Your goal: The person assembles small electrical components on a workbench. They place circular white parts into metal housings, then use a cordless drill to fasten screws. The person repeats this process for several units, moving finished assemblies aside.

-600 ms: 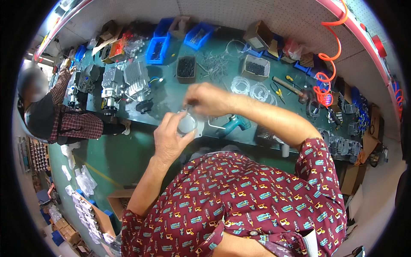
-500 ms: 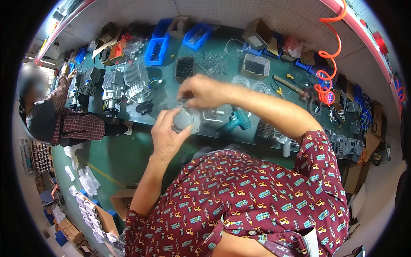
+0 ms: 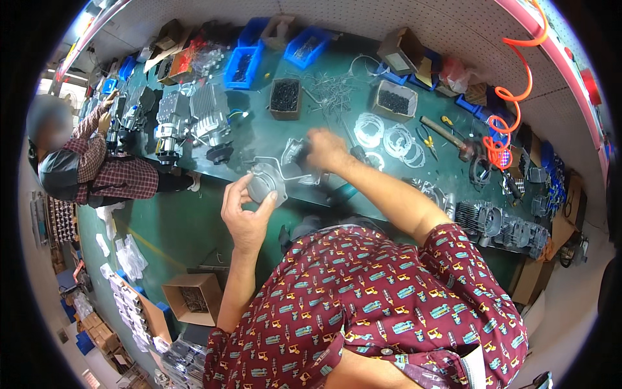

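The right hand has gone from above the cover to its right, and a bent rod, which lay right of the cover, now shows across its far right edge; whether they touch I can't tell. The left hand grips the round grey cover between thumb and fingers, at the near edge of the bench. The right hand is blurred, its fingers bent beside a grey casting; I can't tell whether it has hold of it.

The right forearm hides most of the teal drill. Farther off, a box of small black parts stands before a loose heap of thin strips, with blue bins to its left. Flat rings lie beyond the right arm, then pliers and a hammer near an orange coiled hose. Motors stand at left, finned castings crowd the near right, and a co-worker reaches over the far left end.
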Motion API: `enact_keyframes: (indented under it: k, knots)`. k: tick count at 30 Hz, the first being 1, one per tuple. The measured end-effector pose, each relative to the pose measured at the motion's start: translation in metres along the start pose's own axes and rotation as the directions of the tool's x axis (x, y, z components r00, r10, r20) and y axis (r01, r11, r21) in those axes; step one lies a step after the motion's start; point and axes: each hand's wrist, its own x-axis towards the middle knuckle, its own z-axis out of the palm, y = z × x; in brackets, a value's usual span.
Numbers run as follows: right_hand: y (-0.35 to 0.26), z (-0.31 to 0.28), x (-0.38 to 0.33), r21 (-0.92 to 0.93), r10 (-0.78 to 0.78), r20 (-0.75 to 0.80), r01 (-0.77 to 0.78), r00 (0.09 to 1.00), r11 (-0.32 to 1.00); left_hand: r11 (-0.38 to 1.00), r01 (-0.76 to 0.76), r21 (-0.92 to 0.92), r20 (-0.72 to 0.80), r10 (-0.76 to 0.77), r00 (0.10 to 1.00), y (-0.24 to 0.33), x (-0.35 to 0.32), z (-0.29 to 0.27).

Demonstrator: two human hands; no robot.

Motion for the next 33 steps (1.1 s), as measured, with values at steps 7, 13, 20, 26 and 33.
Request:
enact_keyframes:
  k: [7,13,20,26,33]
  knots:
    - [0.01,0.017,0.008,0.087,0.018,-0.053,-0.014,0.998,0.996,1.0,0.019,-0.021,-0.01,-0.02,1.0,-0.009,-0.007,-0.005]
    - [0.016,0.021,0.012,0.126,0.03,-0.057,-0.022,0.998,0.992,1.0,-0.009,-0.03,-0.001,0.009,1.0,-0.019,-0.008,-0.008]
    - [0.018,0.021,0.012,0.135,0.034,-0.041,-0.028,0.999,0.99,0.999,-0.023,-0.031,0.013,0.023,1.0,-0.019,-0.005,-0.011]
    - [0.037,-0.004,0.022,0.211,-0.147,-0.279,0.21,0.949,0.955,0.994,-0.109,-0.016,0.066,0.11,0.992,-0.011,0.014,-0.001]
    - [0.04,-0.042,0.034,0.402,-0.294,-0.3,0.4,0.907,0.824,0.976,-0.214,0.035,0.153,0.206,0.966,-0.012,0.033,0.028]
